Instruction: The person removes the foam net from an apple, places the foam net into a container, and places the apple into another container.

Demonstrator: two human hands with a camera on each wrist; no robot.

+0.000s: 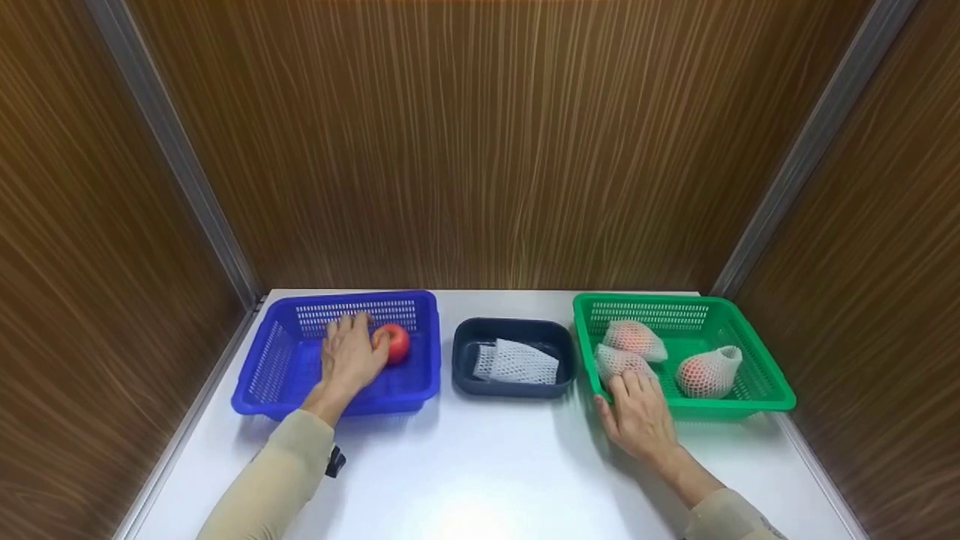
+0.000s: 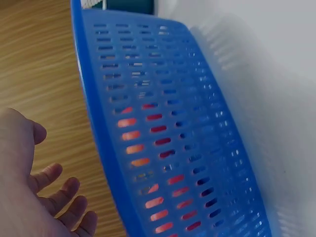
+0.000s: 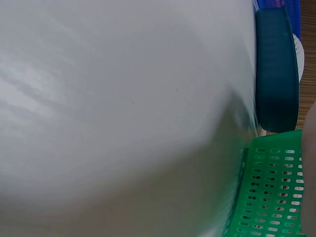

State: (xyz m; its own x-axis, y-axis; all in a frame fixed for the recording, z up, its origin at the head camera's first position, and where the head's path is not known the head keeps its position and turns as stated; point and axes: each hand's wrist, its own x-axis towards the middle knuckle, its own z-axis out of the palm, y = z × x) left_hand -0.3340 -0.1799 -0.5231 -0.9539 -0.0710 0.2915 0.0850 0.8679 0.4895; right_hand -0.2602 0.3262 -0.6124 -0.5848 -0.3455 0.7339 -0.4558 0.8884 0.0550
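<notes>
In the head view, my left hand (image 1: 349, 358) reaches into the blue basket (image 1: 411, 386), its thumb against or just beside a red apple (image 1: 395, 343). The left wrist view shows that hand (image 2: 29, 192) with loosely bent, parted fingers above the rim; red patches show through the slots. Over the front-left rim of the green basket (image 1: 757, 367) lies my right hand (image 1: 641, 416). Its fingertips are at a fruit in a white foam net (image 1: 621, 361), partly covered by them, and its thumb stays outside the wall. Two more netted fruits, one behind (image 1: 634, 339) and one at right (image 1: 707, 373), lie inside.
Between the baskets stands a dark tray (image 1: 469, 388) with white foam nets (image 1: 525, 363) in it. The white table (image 1: 465, 450) is bounded by wood-grain panels (image 1: 480, 150) at the back and both sides.
</notes>
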